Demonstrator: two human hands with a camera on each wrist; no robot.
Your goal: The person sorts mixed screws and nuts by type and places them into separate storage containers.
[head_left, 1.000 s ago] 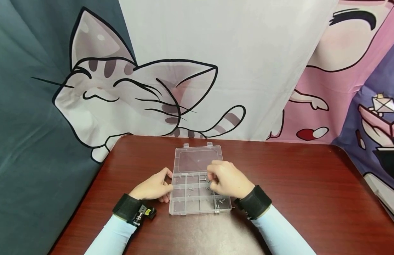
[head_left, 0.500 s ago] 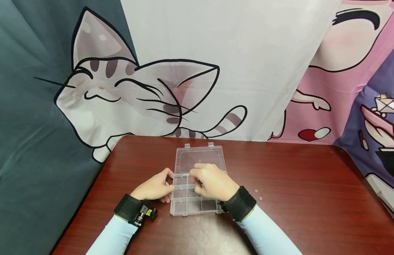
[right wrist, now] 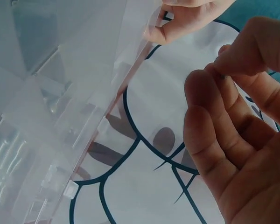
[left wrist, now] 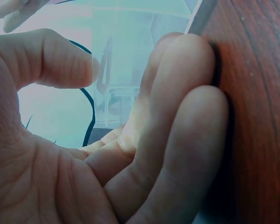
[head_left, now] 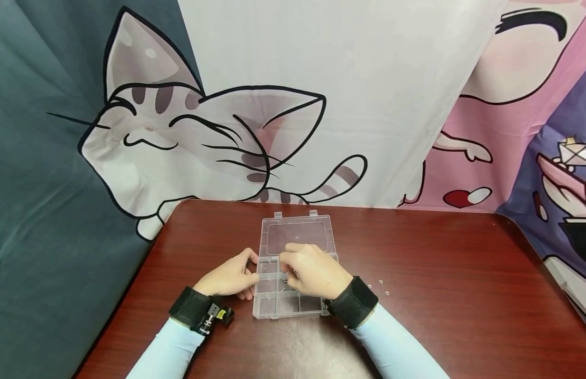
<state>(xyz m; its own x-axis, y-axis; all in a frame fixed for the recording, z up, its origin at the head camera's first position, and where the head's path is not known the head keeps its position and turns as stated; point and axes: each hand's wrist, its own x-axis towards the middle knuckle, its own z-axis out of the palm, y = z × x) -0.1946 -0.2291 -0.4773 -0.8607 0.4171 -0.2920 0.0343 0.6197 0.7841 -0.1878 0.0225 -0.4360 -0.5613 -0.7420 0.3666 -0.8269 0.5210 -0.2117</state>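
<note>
An open clear plastic compartment box (head_left: pixel 288 304) lies on the table, its lid (head_left: pixel 297 234) folded back to the far side. My left hand (head_left: pixel 228 275) rests against the box's left side, its thumb touching the clear plastic in the left wrist view; the fingers (left wrist: pixel 196 121) lie relaxed by the tabletop. My right hand (head_left: pixel 316 271) is above the left and middle compartments. In the right wrist view its thumb and index finger pinch a tiny grey piece (right wrist: pixel 222 76), mostly hidden by the fingertips. A few small metal screws (head_left: pixel 284 282) show in a middle compartment; the right compartments are covered by my hand.
Several small pale rings lie on the dark red table (head_left: pixel 444 295) right of the box, one ring (head_left: pixel 387 293) nearest the right. A cartoon-cat cloth (head_left: pixel 274 131) hangs behind the table's far edge.
My right hand has moved left across the box from its right-hand compartments, uncovering small rings on the table, and now shifts only slightly. My left hand stays at the box's side.
</note>
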